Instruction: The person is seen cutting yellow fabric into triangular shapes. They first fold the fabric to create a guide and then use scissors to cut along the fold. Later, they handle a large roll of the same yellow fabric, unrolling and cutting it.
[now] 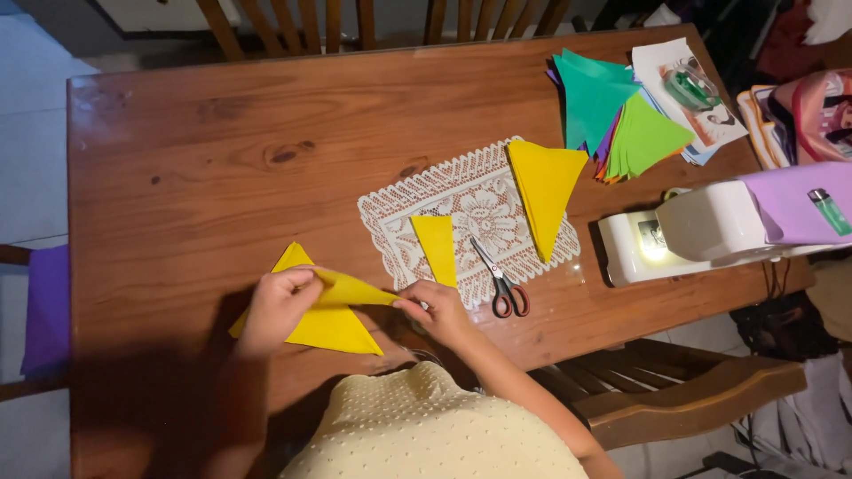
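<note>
A yellow paper triangle (330, 326) lies on the wooden table (195, 160) near its front edge, with one flap folded over. My left hand (277, 306) presses on the left part of the fold. My right hand (437, 309) pinches the folded flap's right tip. Just beyond my right hand a smaller yellow paper piece (437, 247) rests on a white lace doily (461, 200). Scissors (500, 282) with dark handles lie on the doily's near edge, to the right of my right hand. A large yellow triangle (543, 191) covers the doily's right side.
A stack of green, teal and other coloured paper triangles (621, 120) sits at the back right, beside a tape dispenser (690, 87) on white sheets. A white sewing machine (701, 229) with a lit lamp stands at the right edge. Wooden chairs (674, 390) surround the table.
</note>
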